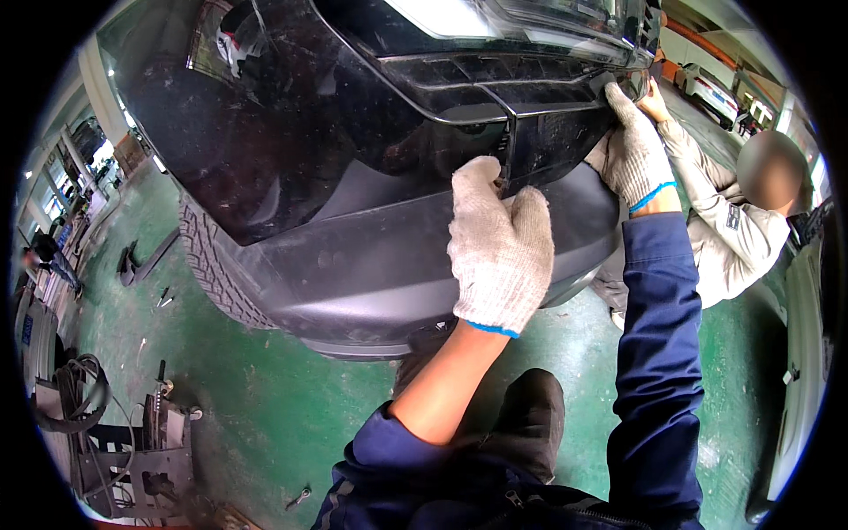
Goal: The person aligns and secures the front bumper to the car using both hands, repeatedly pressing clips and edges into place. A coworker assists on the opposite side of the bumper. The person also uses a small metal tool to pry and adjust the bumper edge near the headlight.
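My left hand, in a knitted white work glove with a blue cuff, is raised at the vertical seam of the black car body panel. Its fingers are curled and the thumb stands to the right; whatever lies between them is too dark to make out. Farther right, my right hand, gloved alike, rests against the body's corner with the thumb stretched up along the panel edge. Its other fingers are partly hidden. Below both hands runs the dark grey plastic bumper.
A person in a light jacket crouches at right, a bare hand reaching to the same corner. A tyre shows under the body. Cables and metal equipment stand lower left; small tools lie on the green floor.
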A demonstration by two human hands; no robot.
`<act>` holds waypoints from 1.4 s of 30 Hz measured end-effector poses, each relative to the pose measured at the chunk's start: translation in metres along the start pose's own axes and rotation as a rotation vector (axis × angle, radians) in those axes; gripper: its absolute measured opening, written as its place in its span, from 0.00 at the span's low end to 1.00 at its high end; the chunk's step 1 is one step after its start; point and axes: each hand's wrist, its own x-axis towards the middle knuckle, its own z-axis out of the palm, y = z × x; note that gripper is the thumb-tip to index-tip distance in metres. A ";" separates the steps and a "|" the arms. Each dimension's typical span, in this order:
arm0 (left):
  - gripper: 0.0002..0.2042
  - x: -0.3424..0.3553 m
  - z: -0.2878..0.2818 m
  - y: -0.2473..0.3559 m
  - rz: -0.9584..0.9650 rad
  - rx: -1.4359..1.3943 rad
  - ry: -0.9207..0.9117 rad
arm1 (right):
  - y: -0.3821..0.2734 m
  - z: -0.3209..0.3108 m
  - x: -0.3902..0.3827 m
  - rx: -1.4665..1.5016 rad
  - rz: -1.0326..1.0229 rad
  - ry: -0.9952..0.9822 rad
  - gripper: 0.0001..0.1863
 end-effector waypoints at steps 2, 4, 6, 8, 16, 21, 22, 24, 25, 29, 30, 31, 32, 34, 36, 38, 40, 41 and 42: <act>0.23 0.002 0.002 0.000 -0.006 -0.129 -0.027 | -0.001 -0.001 0.002 -0.031 -0.011 0.014 0.18; 0.21 0.004 0.007 -0.005 0.074 -0.164 -0.019 | -0.005 -0.001 0.002 -0.076 0.021 0.041 0.18; 0.21 0.006 0.005 -0.006 0.097 -0.160 -0.064 | -0.005 -0.001 0.002 -0.085 0.022 0.042 0.18; 0.22 0.011 0.000 0.003 0.019 -0.137 -0.142 | -0.004 -0.004 0.003 -0.040 0.009 0.028 0.18; 0.20 0.017 -0.014 0.018 -0.171 -0.466 -0.284 | 0.006 -0.015 0.016 0.227 -0.083 0.136 0.18; 0.17 0.020 0.000 0.010 -0.252 -0.640 -0.212 | 0.001 -0.036 0.027 0.635 0.171 -0.268 0.22; 0.16 0.020 0.003 0.007 -0.263 -0.657 -0.166 | 0.008 -0.027 0.026 0.613 0.113 -0.132 0.23; 0.15 0.015 0.013 0.013 -0.269 -0.679 -0.120 | 0.009 -0.023 0.024 0.609 -0.017 0.052 0.25; 0.14 0.014 0.016 0.015 -0.278 -0.665 -0.106 | 0.007 -0.016 0.021 0.606 -0.034 0.195 0.21; 0.15 0.015 0.016 0.014 -0.261 -0.627 -0.073 | -0.009 -0.001 0.006 0.484 0.109 0.122 0.18; 0.15 0.017 0.015 0.013 -0.257 -0.624 -0.072 | -0.008 -0.007 0.012 0.471 0.144 0.126 0.19; 0.14 0.016 0.015 0.013 -0.268 -0.660 -0.062 | -0.012 -0.006 0.015 0.452 0.180 0.131 0.19; 0.14 0.016 0.015 0.013 -0.276 -0.676 -0.064 | -0.014 -0.006 0.016 0.434 0.216 0.136 0.19; 0.14 0.017 0.016 0.016 -0.291 -0.706 -0.071 | -0.012 -0.011 0.015 0.442 0.153 0.118 0.22; 0.14 0.016 0.019 0.015 -0.307 -0.698 -0.043 | -0.004 -0.023 0.023 0.536 0.084 0.041 0.24; 0.14 0.016 0.021 0.015 -0.312 -0.694 0.000 | 0.001 -0.026 0.022 0.537 0.120 0.004 0.26; 0.14 0.015 0.028 0.017 -0.307 -0.710 0.053 | 0.004 -0.030 0.022 0.581 0.136 0.028 0.27; 0.13 0.014 0.033 0.017 -0.303 -0.714 0.098 | 0.005 -0.032 0.024 0.600 0.142 0.040 0.27; 0.13 0.014 0.038 0.016 -0.299 -0.720 0.143 | 0.005 -0.035 0.025 0.618 0.147 0.052 0.27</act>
